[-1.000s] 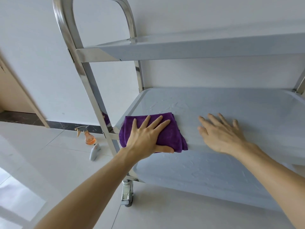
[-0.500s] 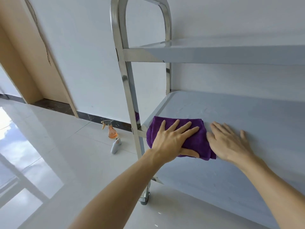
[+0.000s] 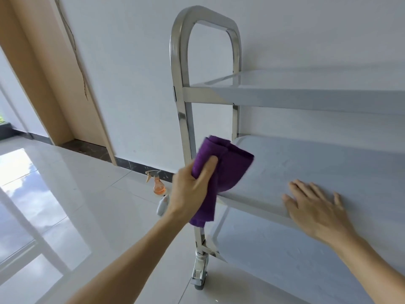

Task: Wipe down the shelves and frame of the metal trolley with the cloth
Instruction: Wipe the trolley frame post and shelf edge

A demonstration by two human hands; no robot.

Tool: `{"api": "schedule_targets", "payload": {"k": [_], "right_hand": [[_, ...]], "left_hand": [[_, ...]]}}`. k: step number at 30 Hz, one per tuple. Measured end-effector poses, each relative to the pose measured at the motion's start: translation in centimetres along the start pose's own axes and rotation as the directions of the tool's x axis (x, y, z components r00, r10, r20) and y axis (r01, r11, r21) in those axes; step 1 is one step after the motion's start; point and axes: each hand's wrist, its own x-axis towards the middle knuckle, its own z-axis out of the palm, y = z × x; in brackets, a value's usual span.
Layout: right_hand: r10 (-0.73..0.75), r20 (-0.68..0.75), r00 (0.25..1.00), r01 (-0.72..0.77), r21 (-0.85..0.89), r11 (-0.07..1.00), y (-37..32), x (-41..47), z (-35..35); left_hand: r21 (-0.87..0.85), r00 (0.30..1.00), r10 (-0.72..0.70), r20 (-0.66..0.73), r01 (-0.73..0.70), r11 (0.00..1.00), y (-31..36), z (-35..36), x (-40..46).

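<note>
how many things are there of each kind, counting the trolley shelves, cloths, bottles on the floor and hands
grey metal trolley shelves: 3
purple folded cloth: 1
bottles on the floor, one orange spray bottle, one small white bottle: 2
hands, left hand, right hand: 2
total: 8

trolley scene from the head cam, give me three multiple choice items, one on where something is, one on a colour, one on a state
1. Where is the spray bottle?
A. on the top shelf
B. on the floor by the wall, left of the trolley
C. in the right hand

2. What colour is the cloth?
A. purple
B. yellow
C. white

3. What is the left hand doing?
A. lying flat on the floor
B. hanging empty
C. gripping the cloth, raised by the trolley frame

Answers:
1 B, it stands on the tiles near the dark skirting.
2 A, the fabric is deep purple.
3 C, thumb and fingers curl round the cloth, while the right hand lies flat on the middle shelf.
</note>
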Motion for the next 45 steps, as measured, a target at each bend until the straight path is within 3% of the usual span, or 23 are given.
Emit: {"api": "schedule_targets", "payload": {"k": [3, 6, 10, 15, 18, 23, 26, 32, 36, 39, 45], "right_hand": [[0.01, -0.001, 1.0, -0.01, -0.008, 1.0, 0.0, 0.0, 0.1], [0.021, 0.001, 1.0, -0.021, -0.011, 1.0, 0.0, 0.1, 0.2], [0.024, -0.01, 1.0, -0.024, -0.012, 1.0, 0.1, 0.2, 0.2], [0.023, -0.025, 0.999, -0.024, -0.011, 1.0, 0.3, 0.2, 0.5], [0.021, -0.028, 0.999, -0.022, -0.011, 1.0, 0.2, 0.3, 0.6], [0.028, -0.044, 0.999, -0.03, -0.033, 0.999, 0.2, 0.3, 0.6], [0.031, -0.047, 0.998, -0.032, -0.033, 0.999, 0.2, 0.2, 0.7], [0.029, -0.048, 0.998, -0.032, -0.053, 0.998, 0.1, 0.3, 0.9], [0.03, -0.051, 0.998, -0.033, -0.056, 0.998, 0.2, 0.4, 0.9], [0.026, -0.054, 0.998, -0.03, -0.069, 0.997, 0.3, 0.5, 1.0], [0.026, -0.068, 0.997, -0.029, -0.046, 0.999, 0.2, 0.3, 0.9]], "left_hand": [[0.031, 0.986, 0.118, -0.121, -0.115, 0.993, 1.9, -2.3, 1.7], [0.233, 0.941, 0.265, -0.21, -0.215, 0.948, 3.4, -3.9, 4.6], [0.46, 0.9, 0.31, -0.305, -0.146, 0.876, 4.3, -4.9, 8.6], [0.578, 0.909, 0.317, -0.272, -0.109, 0.809, 3.8, -5.5, 10.7], [0.559, 0.94, 0.179, -0.289, 0.013, 0.829, 3.9, -6.0, 10.9], [0.397, 0.978, 0.058, -0.2, 0.027, 0.917, 3.8, -5.4, 10.7], [0.202, 0.985, 0.036, -0.169, -0.001, 0.979, 3.5, -4.2, 10.7], [0.022, 0.983, 0.104, -0.15, -0.102, 0.995, 3.4, -1.5, 10.0], [0.101, 0.957, 0.183, -0.224, -0.164, 0.981, 3.2, 0.2, 9.7], [0.15, 0.94, 0.141, -0.312, -0.098, 0.984, 0.4, 1.1, 8.9], [0.131, 0.953, 0.004, -0.302, 0.037, 0.991, -7.3, 2.8, 3.9]]}}
